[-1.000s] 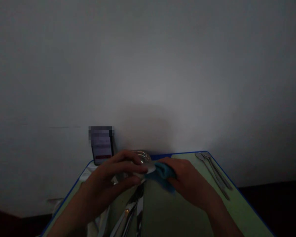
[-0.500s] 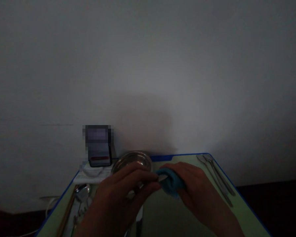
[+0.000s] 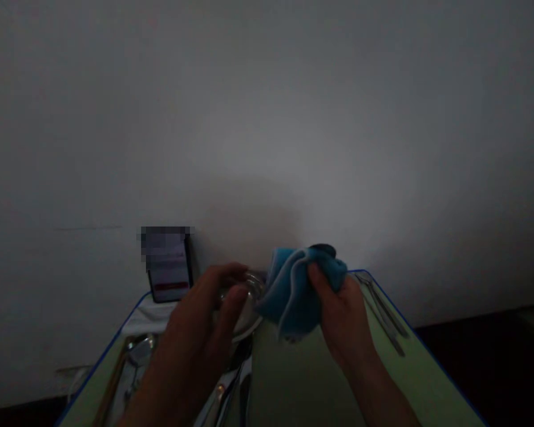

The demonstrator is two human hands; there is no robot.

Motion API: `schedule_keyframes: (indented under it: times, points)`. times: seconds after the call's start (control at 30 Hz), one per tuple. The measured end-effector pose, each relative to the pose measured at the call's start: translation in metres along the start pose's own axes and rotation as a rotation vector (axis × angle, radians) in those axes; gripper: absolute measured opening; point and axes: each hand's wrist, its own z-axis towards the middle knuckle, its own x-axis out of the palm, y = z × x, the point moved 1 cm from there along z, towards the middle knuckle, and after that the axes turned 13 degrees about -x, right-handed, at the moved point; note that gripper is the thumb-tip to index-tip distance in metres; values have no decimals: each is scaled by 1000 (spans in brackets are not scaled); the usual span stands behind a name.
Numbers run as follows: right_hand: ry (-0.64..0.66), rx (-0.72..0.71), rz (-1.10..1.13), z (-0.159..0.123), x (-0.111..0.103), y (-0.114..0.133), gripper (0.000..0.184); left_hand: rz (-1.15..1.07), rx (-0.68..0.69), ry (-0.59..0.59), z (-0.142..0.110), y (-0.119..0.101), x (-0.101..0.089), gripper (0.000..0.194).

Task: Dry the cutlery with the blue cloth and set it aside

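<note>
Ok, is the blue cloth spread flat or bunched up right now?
Bunched up: the blue cloth is gathered in the right hand, with loose folds and its pale edging curving across it.

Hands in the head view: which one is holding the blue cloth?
The right hand grips the blue cloth; the left hand, in front of the metal bowl, has no cloth.
</note>
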Motion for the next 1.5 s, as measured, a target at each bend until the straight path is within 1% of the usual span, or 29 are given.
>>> schedule_keyframes:
  times: [0.03, 0.07, 0.13, 0.17, 0.23, 0.3, 0.4, 0.47, 0.53, 0.57, 0.6, 0.63, 0.67, 0.7, 0.73, 0.77, 0.8, 0.83, 0.9, 0.93, 0.97, 1.03, 1.13, 1.3, 1.33, 1.43, 1.5]
  points:
    - [-92, 39, 165, 0, 0, -1, 24, 3, -11, 87, -3, 1, 1, 41]
    - [-158, 77, 305, 0, 1, -1, 24, 14, -9, 196, -7, 2, 2, 43]
    - [-260, 137, 490, 0, 2, 0, 27, 52, 15, 403, -15, 4, 7, 46]
    - [-301, 160, 532, -1, 3, 1, 29, 81, 20, 471, -19, 3, 10, 45]
    - [-364, 196, 566, -3, 5, 2, 31, 147, 40, 541, -24, -1, 19, 45]
    - [-374, 227, 571, -5, 7, 0, 31, 172, 93, 534, -26, -9, 28, 41]
    - [-318, 234, 557, -6, 8, -4, 30, 176, 142, 496, -24, -14, 32, 37]
    - [-302, 180, 506, -2, 4, -8, 29, 201, 130, 463, -23, -8, 27, 37]
    - [-290, 92, 402, 5, -6, -10, 29, 216, 144, 412, -22, 4, 18, 36]
    - [-261, 47, 332, 9, -12, -10, 28, 233, 115, 401, -22, 10, 12, 35]
    - [-213, 7, 246, 13, -18, -10, 27, 246, 75, 361, -21, 16, 7, 35]
    - [-132, -14, 157, 16, -23, -9, 26, 255, 30, 325, -20, 19, 3, 35]
    - [-32, -21, 70, 18, -28, -9, 25, 255, 5, 309, -18, 19, 0, 36]
    - [23, -37, 1, 19, -31, -7, 24, 248, -10, 311, -17, 17, -2, 37]
    - [57, -42, -26, 18, -32, -6, 24, 237, -11, 340, -16, 12, -3, 38]
    - [68, -36, -10, 17, -32, -4, 25, 221, 0, 373, -16, 6, -2, 40]
    - [46, -23, 44, 14, -29, -2, 26, 191, 25, 351, -15, -1, -1, 42]
    - [-7, -2, 124, 11, -25, 0, 27, 170, 59, 345, -16, -9, 2, 42]
    - [-169, 47, 275, 2, -15, 4, 31, 159, 110, 275, -19, -21, 9, 40]
    - [-256, 59, 283, -2, -10, 5, 31, 157, 131, 230, -22, -25, 13, 38]
    - [-316, 68, 301, -6, -6, 7, 32, 163, 147, 204, -24, -27, 17, 36]
    - [-363, 106, 360, -11, 2, 7, 32, 181, 149, 171, -27, -29, 22, 33]
    - [-347, 167, 472, -13, 7, 4, 31, 200, 123, 180, -29, -27, 23, 34]
    - [-290, 237, 585, -10, 8, -6, 32, 156, 147, 170, -28, -21, 13, 31]
    - [-289, 254, 603, -9, 8, -8, 34, 146, 161, 192, -29, -18, 11, 32]
    - [-280, 329, 682, -6, 9, -10, 38, 152, 182, 307, -30, -13, 13, 36]
    - [-236, 383, 741, -6, 10, -9, 38, 174, 161, 356, -30, -11, 16, 31]
